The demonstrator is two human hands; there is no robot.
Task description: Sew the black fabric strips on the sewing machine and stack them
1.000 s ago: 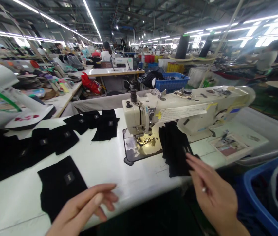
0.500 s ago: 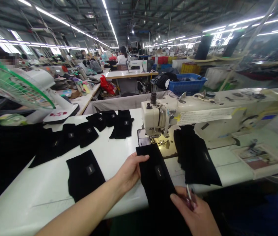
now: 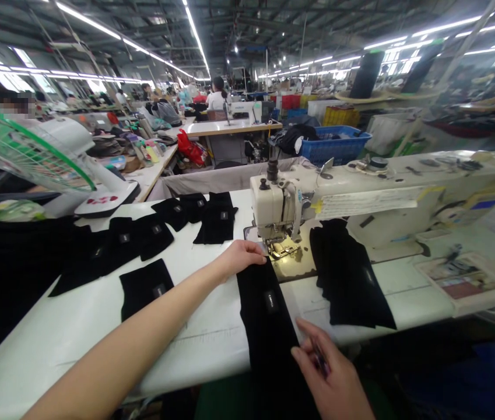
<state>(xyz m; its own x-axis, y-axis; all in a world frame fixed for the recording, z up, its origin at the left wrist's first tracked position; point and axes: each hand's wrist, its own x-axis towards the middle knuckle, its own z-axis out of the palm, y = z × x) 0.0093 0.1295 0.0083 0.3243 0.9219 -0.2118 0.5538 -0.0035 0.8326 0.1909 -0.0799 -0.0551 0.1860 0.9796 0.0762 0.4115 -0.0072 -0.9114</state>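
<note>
The left hand [image 3: 245, 256] has its thumb and fingers closed on the top edge of a black fabric panel [image 3: 260, 332], just beside the presser foot [image 3: 283, 251] of the sewing machine [image 3: 264, 201]. Nearer the body, the right hand [image 3: 332, 364] is partly curled around a slim dark tool [image 3: 320, 357], its thumb at the panel's right edge — whether it pinches the cloth I cannot tell. The panel lies between the two hands, its woven label [image 3: 270, 302] facing up and its lower end hanging over the front edge of the sewing table [image 3: 221, 341]. Beyond the right hand, more black cloth [image 3: 352, 286] lies beside the machine's base. Left of the left hand, a labelled black piece [image 3: 140, 286] is partly hidden by the forearm — other labelled pieces [image 3: 155, 233] lie farther out, near a fan [image 3: 66, 140].
</note>
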